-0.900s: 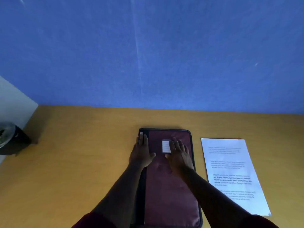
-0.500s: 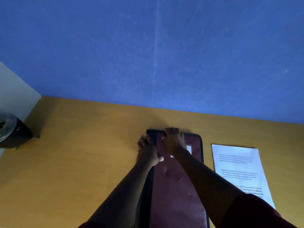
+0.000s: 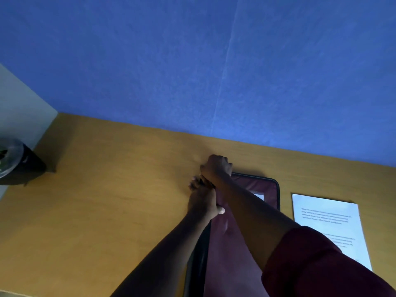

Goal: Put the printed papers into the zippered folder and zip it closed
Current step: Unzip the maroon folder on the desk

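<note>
1. The zippered folder (image 3: 240,243), maroon with a black edge band, lies flat and closed on the wooden desk (image 3: 107,211), long side running away from the person.
2. A small white label (image 3: 258,196) sits on the folder's cover near its far end, partly hidden by the right forearm.
3. The printed papers (image 3: 330,224) lie flat on the desk just to the right of the folder, apart from it, text side up. They are outside the folder.
4. The left hand (image 3: 203,200) rests palm-down on the folder's left edge near the far corner, fingers extended and close together, thumb out to the right on the cover. It grips nothing; it presses flat.
5. The right hand (image 3: 217,167) reaches across above the left hand to the folder's far-left corner. Its fingers are curled into a closed fist at that corner. What it holds, if anything, cannot be told, as the fingers hide it.
6. The right forearm crosses the cover diagonally; a dark red sleeve (image 3: 321,266) covers the upper arm.
7. A dark round container (image 3: 19,166) stands at the desk's far-left end, well apart from the folder.
8. A blue wall (image 3: 192,61) rises behind the desk.
</note>
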The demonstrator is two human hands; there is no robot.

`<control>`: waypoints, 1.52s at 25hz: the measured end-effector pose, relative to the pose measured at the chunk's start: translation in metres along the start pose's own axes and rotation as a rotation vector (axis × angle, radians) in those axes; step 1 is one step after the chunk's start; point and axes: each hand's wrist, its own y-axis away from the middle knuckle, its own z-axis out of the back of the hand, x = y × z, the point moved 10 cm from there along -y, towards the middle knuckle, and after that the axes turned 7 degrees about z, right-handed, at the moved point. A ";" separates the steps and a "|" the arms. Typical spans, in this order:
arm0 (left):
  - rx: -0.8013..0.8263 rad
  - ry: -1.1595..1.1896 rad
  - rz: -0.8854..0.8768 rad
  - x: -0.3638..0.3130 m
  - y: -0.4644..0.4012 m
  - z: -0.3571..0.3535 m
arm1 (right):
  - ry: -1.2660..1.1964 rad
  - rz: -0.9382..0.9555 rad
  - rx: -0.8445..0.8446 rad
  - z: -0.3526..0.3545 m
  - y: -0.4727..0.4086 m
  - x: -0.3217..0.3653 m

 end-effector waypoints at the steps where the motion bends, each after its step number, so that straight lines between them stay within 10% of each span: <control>1: -0.002 -0.003 -0.002 -0.001 0.001 0.000 | -0.018 -0.037 -0.001 -0.001 -0.001 -0.001; 38: -0.045 0.015 0.047 0.004 0.010 0.006 | -0.200 -0.570 -0.150 0.051 0.036 -0.247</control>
